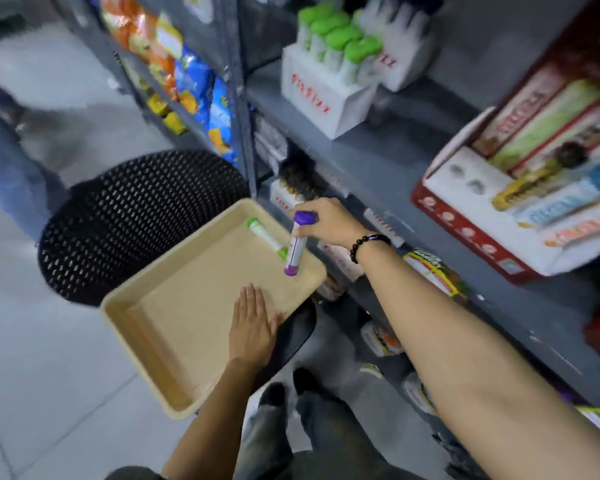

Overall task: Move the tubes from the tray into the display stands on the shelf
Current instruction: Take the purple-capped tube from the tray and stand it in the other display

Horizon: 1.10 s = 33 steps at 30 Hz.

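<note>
A beige tray (142,327) rests on a black chair beside the shelf. My right hand (326,220) is shut on a white tube with purple caps (296,249), held nearly upright just above the tray's far right corner. A white tube with green caps (265,237) lies flat in the tray's far corner. My left hand (253,327) lies flat, fingers spread, on the tray's near right rim. On the grey shelf (388,147) stands a white display stand (326,95) filled with green-capped tubes; a second stand with dark-capped tubes (406,50) is behind it.
A black mesh chair back (132,216) rises left of the tray. Red-and-white boxes of packaged goods (520,202) fill the shelf's right side. Snack bags (187,74) line the racks at the upper left. Lower shelves hold small packets. My shoes (291,386) stand on grey floor tiles.
</note>
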{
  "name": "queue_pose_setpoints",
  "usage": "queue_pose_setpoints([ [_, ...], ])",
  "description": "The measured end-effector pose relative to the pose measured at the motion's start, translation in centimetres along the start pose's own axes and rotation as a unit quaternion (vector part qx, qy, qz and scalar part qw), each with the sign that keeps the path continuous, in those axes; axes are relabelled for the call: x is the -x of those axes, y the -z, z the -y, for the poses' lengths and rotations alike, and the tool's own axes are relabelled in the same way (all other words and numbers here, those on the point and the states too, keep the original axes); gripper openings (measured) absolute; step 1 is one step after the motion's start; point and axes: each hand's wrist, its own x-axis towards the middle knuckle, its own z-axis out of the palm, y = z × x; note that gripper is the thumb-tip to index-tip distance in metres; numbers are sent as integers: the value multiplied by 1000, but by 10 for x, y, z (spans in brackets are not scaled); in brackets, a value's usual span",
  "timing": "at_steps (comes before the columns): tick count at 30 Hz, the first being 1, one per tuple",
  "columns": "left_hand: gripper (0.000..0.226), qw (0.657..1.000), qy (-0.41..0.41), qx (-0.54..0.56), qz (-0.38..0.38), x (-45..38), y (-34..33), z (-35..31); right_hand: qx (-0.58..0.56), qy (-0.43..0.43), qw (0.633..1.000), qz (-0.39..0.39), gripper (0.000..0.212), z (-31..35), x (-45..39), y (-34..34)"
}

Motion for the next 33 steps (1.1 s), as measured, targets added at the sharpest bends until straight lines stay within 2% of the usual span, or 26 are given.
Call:
queue_pose_setpoints([
  [2,80,999,-48,-6,0,-12,22,-12,16,-13,999,-48,17,4,18,30],
  [5,86,989,-142,-18,-20,-32,52,-40,46,-23,991,-127,22,8,47,71],
  [9,62,973,-231,4,-27,-59,74,-86,52,-52,975,-210,37,9,89,120],
  [13,74,951,-304,-9,-47,-81,88,-138,53,-79,955,-281,38,8,134,163],
  [16,64,944,-325,-36,-47,-102,90,-173,25,-112,947,-301,29,9,157,189],
  [21,69,940,-336,-52,8,-129,89,-211,36,-126,934,-333,32,8,180,223],
  [29,73,938,-324,-122,20,-132,86,-218,63,-114,931,-340,46,9,180,246],
  [33,73,938,-319,-132,35,-131,89,-219,87,-108,940,-313,36,15,173,251],
])
